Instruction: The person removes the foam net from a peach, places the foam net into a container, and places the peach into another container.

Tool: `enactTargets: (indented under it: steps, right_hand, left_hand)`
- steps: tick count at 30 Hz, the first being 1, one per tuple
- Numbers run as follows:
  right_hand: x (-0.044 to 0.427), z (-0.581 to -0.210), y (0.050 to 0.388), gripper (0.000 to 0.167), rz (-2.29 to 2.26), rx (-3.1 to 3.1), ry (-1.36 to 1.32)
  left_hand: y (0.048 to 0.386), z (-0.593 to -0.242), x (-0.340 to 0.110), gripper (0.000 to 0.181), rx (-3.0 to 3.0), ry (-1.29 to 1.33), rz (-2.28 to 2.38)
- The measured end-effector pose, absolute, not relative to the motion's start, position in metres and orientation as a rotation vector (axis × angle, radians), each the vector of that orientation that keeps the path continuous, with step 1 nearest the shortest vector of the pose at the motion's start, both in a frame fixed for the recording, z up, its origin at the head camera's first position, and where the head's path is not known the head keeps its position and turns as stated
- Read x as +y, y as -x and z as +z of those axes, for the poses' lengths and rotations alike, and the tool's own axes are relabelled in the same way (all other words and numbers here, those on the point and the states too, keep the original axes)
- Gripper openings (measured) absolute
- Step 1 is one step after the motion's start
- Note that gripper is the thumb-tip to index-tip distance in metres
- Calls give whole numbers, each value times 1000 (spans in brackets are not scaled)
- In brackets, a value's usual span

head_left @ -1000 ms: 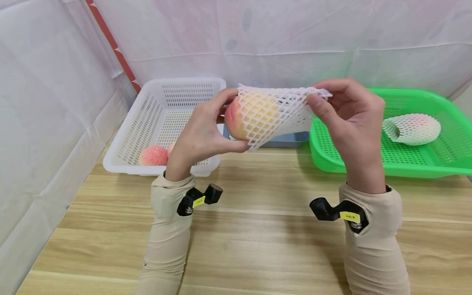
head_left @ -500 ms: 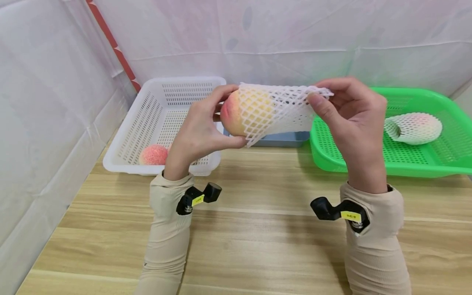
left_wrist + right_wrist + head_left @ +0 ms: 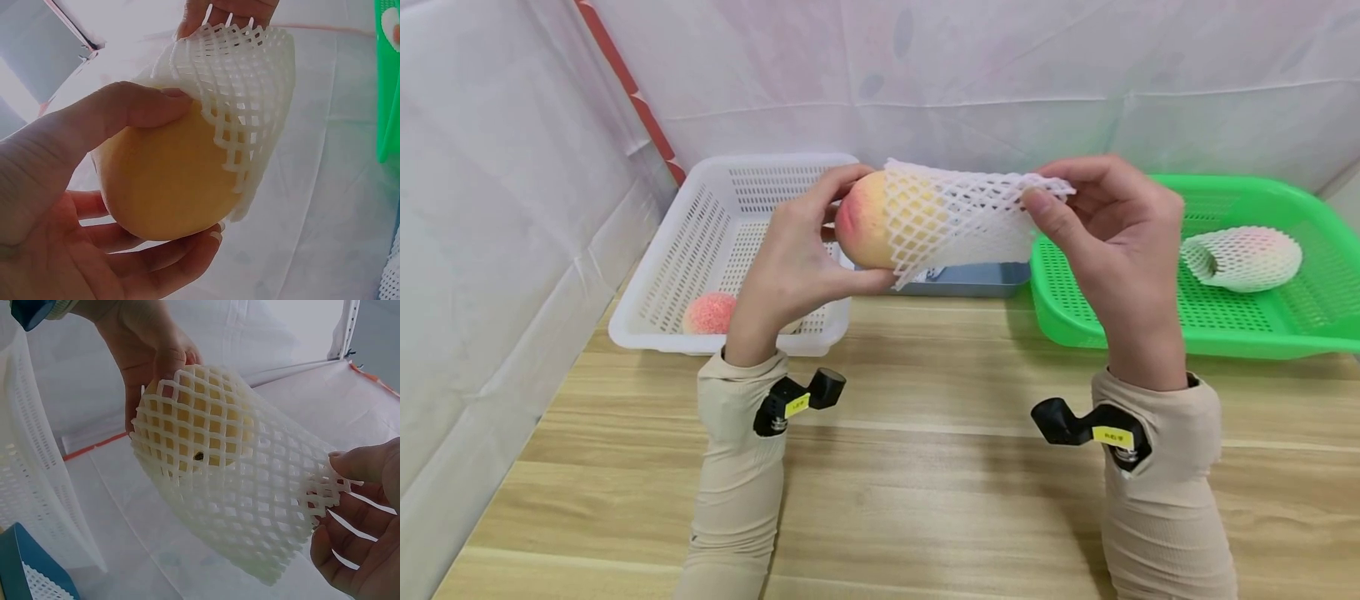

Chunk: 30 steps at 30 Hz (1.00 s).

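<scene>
Above the table, my left hand (image 3: 793, 258) holds a yellow and pink peach (image 3: 863, 225), thumb below and fingers curled behind it. A white foam net sleeve (image 3: 985, 212) covers the peach's right part, while its pink left end is bare. My right hand (image 3: 1120, 242) pinches the sleeve's far end between thumb and fingers. In the left wrist view, the thumb lies over the peach (image 3: 169, 181) at the sleeve's open edge. Through the mesh in the right wrist view, a dark spot shows on the peach; the sleeve (image 3: 269, 469) hangs loose toward my right fingers.
A white basket (image 3: 662, 250) at the left holds a pink peach (image 3: 709, 313). At the right, a green basket (image 3: 1225, 346) contains a peach in a foam net (image 3: 1247, 258). A blue-grey tray (image 3: 977, 282) sits between them, partly hidden behind the hands.
My left hand has shifted slightly left with the peach, and more of the peach's pink end shows outside the sleeve. My right hand keeps its pinch on the sleeve, almost still.
</scene>
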State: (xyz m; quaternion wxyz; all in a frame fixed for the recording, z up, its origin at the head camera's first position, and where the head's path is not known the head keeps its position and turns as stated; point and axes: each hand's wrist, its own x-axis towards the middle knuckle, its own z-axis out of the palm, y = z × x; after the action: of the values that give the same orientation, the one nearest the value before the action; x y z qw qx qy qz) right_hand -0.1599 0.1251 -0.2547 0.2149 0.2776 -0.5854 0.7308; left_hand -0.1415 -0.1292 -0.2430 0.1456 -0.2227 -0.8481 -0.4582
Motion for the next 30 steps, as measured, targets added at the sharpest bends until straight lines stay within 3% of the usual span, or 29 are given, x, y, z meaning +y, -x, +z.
enactTargets:
  steps: [22,30]
  right_hand:
    - [127,-255,160,16,2028,-1642,-789]
    - [127,-256,160,16,1916,-1845,-972]
  left_hand:
    - [141,-242,-136,78,-2425,599,-1318]
    - [140,-241,-134,75,-2422,583,-1334]
